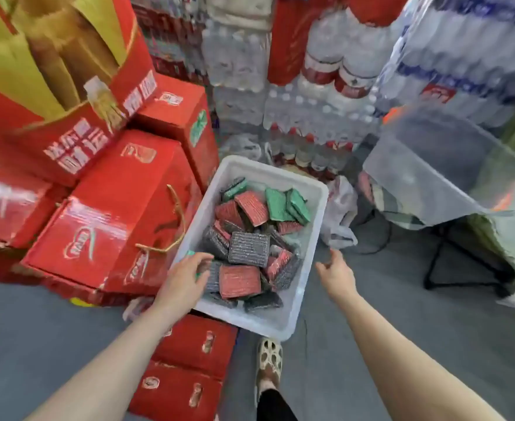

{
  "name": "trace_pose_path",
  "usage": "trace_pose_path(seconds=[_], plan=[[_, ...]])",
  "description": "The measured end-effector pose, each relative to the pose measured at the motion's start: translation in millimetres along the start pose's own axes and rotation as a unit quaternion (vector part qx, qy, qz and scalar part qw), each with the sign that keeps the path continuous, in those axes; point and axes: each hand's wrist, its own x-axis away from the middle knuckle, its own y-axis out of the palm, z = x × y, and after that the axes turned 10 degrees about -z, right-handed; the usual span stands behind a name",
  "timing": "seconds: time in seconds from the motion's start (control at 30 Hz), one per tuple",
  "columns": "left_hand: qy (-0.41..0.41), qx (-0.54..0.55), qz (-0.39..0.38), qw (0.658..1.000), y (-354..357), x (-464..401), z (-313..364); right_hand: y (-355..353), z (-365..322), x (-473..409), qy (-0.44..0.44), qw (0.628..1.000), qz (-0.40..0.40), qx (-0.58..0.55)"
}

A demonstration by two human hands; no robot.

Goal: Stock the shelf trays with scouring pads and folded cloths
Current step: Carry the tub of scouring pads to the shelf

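Over the white plastic tub (307,189) of red, green and grey scouring pads (248,249), the left hand (186,281) is touching its rim, seemingly pinching something green; the right hand (336,273) is hovering loose and empty, so a one-sided pull risks tipping it.

In front of me a white plastic tray (306,183) rests tilted on red cartons, holding a loose jumble of square scouring pads (248,249): red, green and dark grey, ribbed, lying at all angles and overlapping. A grey one sits flat near the middle; two green ones lean together toward the tray's far corner.
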Motion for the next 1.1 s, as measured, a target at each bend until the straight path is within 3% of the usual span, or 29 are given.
trace_pose_path(seconds=[0.17,0.37,0.5,0.6,0.8,1.1], plan=[[-0.03,0.003,0.044,0.999,25.7,-57.5,3.7,23.6,-0.8,-63.7,0.017,0.992,-0.067,-0.107],[-0.029,-0.053,0.107,0.992,35.0,-87.2,0.5,-5.8,16.0,-79.6,-0.037,0.997,-0.037,-0.057],[-0.15,0.071,0.029,0.986,52.2,-95.2,1.2,-35.4,50.0,-72.5,-0.034,0.997,-0.062,-0.038],[-0.168,0.109,-0.022,0.979,64.1,-93.6,0.5,-37.3,66.4,-63.5,-0.029,0.996,-0.07,-0.045],[-0.162,0.202,0.03,0.966,69.2,-43.9,-7.3,-34.2,78.1,-18.5,-0.044,0.99,-0.085,-0.105],[-0.138,0.316,0.069,0.936,80.4,115.9,-39.5,3.0,98.2,105.1,-0.085,0.99,-0.05,-0.097]])
